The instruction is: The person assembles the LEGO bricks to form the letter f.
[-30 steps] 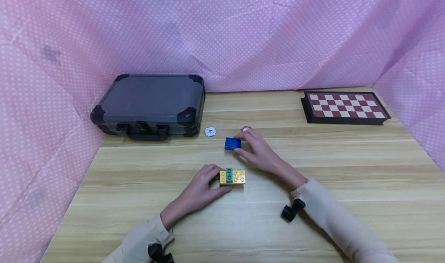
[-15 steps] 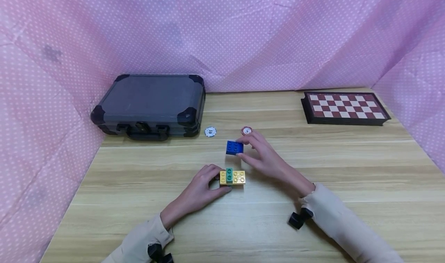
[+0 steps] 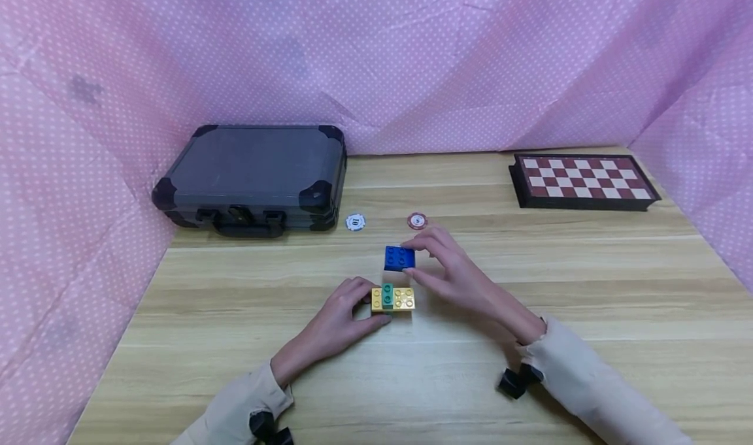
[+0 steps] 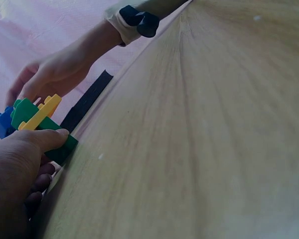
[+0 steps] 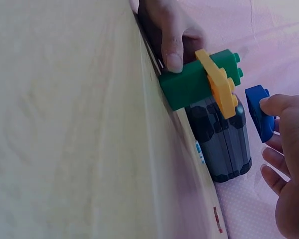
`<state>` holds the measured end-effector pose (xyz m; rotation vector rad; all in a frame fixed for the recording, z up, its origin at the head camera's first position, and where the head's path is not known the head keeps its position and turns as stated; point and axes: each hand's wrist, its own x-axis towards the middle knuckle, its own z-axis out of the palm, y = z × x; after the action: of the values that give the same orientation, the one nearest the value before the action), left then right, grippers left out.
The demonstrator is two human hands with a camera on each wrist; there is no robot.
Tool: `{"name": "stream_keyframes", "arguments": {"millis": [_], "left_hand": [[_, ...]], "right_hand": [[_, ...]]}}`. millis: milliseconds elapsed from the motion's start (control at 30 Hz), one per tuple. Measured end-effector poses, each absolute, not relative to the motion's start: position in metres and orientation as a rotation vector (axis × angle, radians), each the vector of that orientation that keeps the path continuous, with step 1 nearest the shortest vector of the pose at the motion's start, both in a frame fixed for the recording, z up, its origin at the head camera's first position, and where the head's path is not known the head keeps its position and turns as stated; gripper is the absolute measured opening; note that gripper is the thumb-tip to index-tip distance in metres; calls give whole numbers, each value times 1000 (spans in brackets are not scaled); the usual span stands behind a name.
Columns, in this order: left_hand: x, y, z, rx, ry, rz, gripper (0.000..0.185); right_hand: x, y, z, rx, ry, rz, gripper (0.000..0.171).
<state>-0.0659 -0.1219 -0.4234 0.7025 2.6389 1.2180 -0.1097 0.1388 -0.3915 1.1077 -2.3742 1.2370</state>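
Note:
A small stack of toy building bricks stands on the table in front of me. Green bricks (image 5: 187, 84) form its column, and a long yellow brick (image 3: 404, 299) lies across near the top, with green studs showing above it. My left hand (image 3: 338, 317) grips the green lower part between thumb and fingers. Between the thumb and fingers of my right hand (image 3: 453, 268) is a blue studded brick (image 3: 397, 258). It is held in the air just beyond the stack in the head view; in the right wrist view a gap shows between the blue brick and the stack's top.
A grey hard case (image 3: 259, 164) with black corners stands at the back left. Two poker chips, one white (image 3: 355, 222) and one red (image 3: 417, 221), lie behind the hands. A folded checkered board (image 3: 585, 180) lies back right. Pink dotted cloth (image 3: 412, 66) hangs behind the table.
My right hand has brought the blue brick toward me and slightly right, closer to the stack, uncovering the red chip. The left hand and the stack have stayed in place.

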Motion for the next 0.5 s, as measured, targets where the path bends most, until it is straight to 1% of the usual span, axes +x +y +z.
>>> {"name": "stream_keyframes", "arguments": {"millis": [500], "left_hand": [[-66, -121, -423, 680, 2624, 1220, 41]], "right_hand": [[-87, 143, -386, 1223, -2375, 1256, 45]]}}
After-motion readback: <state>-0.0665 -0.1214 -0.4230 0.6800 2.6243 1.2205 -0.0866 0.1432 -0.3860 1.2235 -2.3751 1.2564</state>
